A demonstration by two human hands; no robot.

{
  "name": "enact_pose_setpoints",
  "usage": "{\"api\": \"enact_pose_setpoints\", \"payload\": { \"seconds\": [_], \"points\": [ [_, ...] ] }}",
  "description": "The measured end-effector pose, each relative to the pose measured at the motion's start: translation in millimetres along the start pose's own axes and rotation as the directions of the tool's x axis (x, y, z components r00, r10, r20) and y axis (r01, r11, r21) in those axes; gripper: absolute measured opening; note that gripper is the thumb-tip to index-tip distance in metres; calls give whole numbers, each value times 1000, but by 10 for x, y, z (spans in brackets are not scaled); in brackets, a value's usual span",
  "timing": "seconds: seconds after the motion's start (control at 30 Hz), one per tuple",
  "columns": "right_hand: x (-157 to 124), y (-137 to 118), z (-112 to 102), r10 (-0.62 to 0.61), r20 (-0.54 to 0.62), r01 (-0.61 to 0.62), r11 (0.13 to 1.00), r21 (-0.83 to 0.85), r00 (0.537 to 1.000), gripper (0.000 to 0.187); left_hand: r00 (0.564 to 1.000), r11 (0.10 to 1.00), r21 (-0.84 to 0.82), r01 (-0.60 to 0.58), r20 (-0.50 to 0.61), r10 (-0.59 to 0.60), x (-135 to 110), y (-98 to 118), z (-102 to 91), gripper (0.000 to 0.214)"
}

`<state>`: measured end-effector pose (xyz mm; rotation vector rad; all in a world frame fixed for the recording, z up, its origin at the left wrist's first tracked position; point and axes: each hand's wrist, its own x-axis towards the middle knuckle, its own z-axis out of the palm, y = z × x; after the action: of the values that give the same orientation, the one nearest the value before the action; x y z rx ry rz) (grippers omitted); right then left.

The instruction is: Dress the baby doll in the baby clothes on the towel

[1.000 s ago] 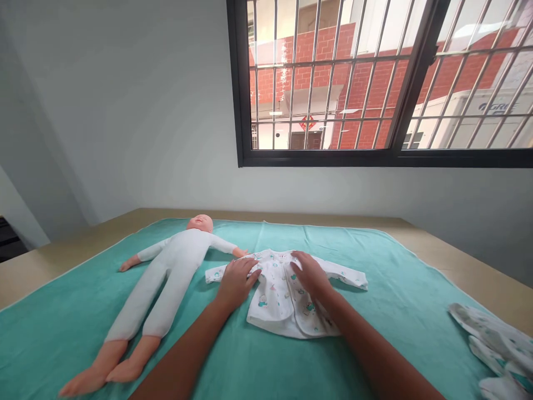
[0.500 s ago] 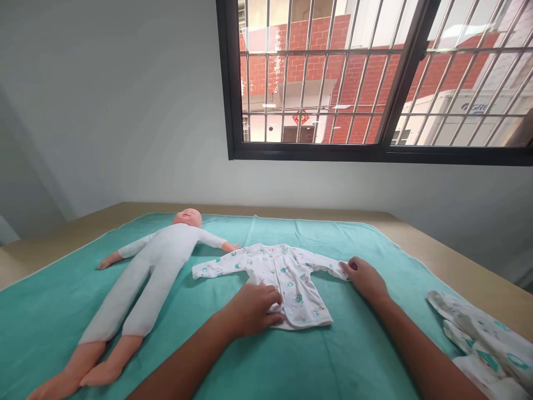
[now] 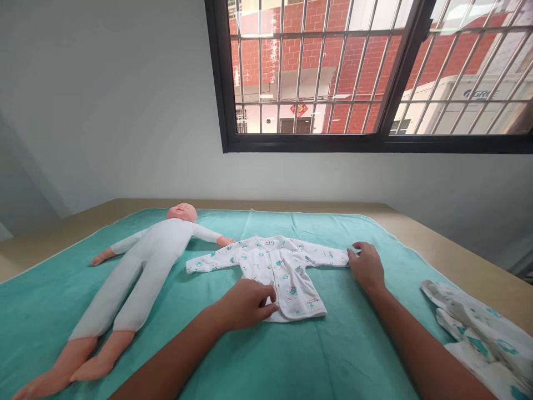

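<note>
A white baby shirt (image 3: 291, 283) with green and small coloured prints lies face up, sleeves spread to both sides, its front closed. My left hand (image 3: 247, 303) rests over the lower front, thumb and index finger curled together at the front edge; it covers part of the hem. At the cuff of the right-hand sleeve is my right hand (image 3: 366, 266), thumb by the cuff's end and index finger apart from it. To the left lies a baby doll (image 3: 162, 250) on its back in a white body, one hand close to the other sleeve.
A green cloth (image 3: 358, 339) covers most of the wooden table (image 3: 441, 250). More printed white baby clothes (image 3: 483, 328) lie folded at the right edge. Behind the table stand a grey wall (image 3: 166, 166) and a barred window (image 3: 308, 83).
My right hand's fingers have parted from the sleeve cuff, and the sleeve lies straighter. My left thumb and index finger have drawn closer together. The view has tilted slightly down.
</note>
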<state>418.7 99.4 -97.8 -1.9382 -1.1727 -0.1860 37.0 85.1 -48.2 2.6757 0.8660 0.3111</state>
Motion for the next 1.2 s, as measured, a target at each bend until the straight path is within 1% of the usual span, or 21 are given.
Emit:
{"api": "enact_pose_setpoints", "payload": {
  "seconds": [0.07, 0.1, 0.13, 0.17, 0.2, 0.23, 0.3, 0.33, 0.4, 0.47, 0.57, 0.67, 0.7, 0.77, 0.83, 0.87, 0.9, 1.0, 1.03, 1.07, 1.2],
  "points": [
    [-122, -306, -72, -125, 74, 124, 992, 23, 989, 27, 1000, 999, -16, 28, -8, -28, 0, -7, -53, 22],
    [-212, -487, -126, -207, 184, 200, 978, 61, 961, 27, 999, 999, -13, 45, -19, -46, -13, -17, -79, 25],
    [-319, -671, -190, -278, 361, 254, 960, 113, 890, 29, 997, 998, -6, 64, -30, -64, -39, -32, -102, 28],
    [-436, -843, -263, -346, 545, 307, 937, 164, 764, 31, 996, 996, 1, 85, -41, -84, -81, -53, -119, 31],
    [-555, -990, -344, -392, 670, 357, 913, 198, 631, 30, 993, 995, 11, 103, -50, -103, -138, -78, -129, 32],
    [-667, -1103, -428, -408, 737, 401, 894, 201, 539, 28, 992, 993, 24, 112, -57, -110, -210, -105, -133, 32],
    [-842, -1208, -593, -427, 782, 494, 851, 178, 454, 33, 993, 993, 64, 99, -72, -95, -376, -154, -126, 30],
    [-896, -1207, -663, -430, 789, 518, 839, 169, 439, 35, 994, 993, 87, 85, -80, -79, -457, -171, -119, 29],
    [-943, -1140, -762, -431, 796, 527, 833, 169, 425, 32, 994, 991, 114, 66, -98, -55, -583, -183, -104, 24],
    [-941, -1056, -796, -429, 798, 505, 843, 185, 423, 20, 991, 991, 112, 77, -121, -64, -640, -175, -92, 17],
    [-928, -1005, -760, -464, 781, 500, 835, 230, 417, 11, 989, 991, 94, 97, -125, -85, -629, -166, -83, 16],
    [-940, -1026, -712, -522, 756, 499, 813, 301, 395, 13, 993, 991, 109, 77, -96, -67, -605, -172, -92, 8],
    [-944, -1036, -709, -533, 747, 486, 813, 321, 398, 15, 994, 991, 114, 65, -93, -54, -606, -172, -101, 12],
    [-947, -1051, -725, -531, 731, 436, 830, 347, 429, 17, 993, 995, 80, 56, -104, -48, -621, -161, -130, 18],
    [-939, -1061, -763, -506, 725, 375, 856, 356, 468, 15, 989, 996, -5, 84, -122, -84, -645, -139, -166, 14],
    [-932, -1066, -785, -493, 730, 352, 865, 357, 472, 14, 985, 993, -46, 109, -126, -114, -656, -127, -184, 11],
    [-926, -1070, -803, -485, 743, 340, 870, 358, 460, 13, 982, 988, -75, 134, -121, -142, -666, -115, -198, 11],
    [-924, -1075, -816, -477, 795, 341, 868, 360, 374, 14, 984, 983, -85, 162, -64, -168, -681, -90, -199, 16],
    [-933, -1071, -801, -473, 800, 346, 869, 354, 369, 15, 985, 985, -72, 158, -55, -162, -680, -80, -182, 17],
    [-947, -1066, -777, -466, 792, 348, 873, 341, 394, 17, 986, 988, -54, 147, -66, -150, -675, -67, -159, 18],
    [-1022, -1100, -604, -424, 665, 302, 905, 299, 615, 27, 965, 994, -21, 107, -239, -109, -564, 20, -44, 20]
  ]
}}
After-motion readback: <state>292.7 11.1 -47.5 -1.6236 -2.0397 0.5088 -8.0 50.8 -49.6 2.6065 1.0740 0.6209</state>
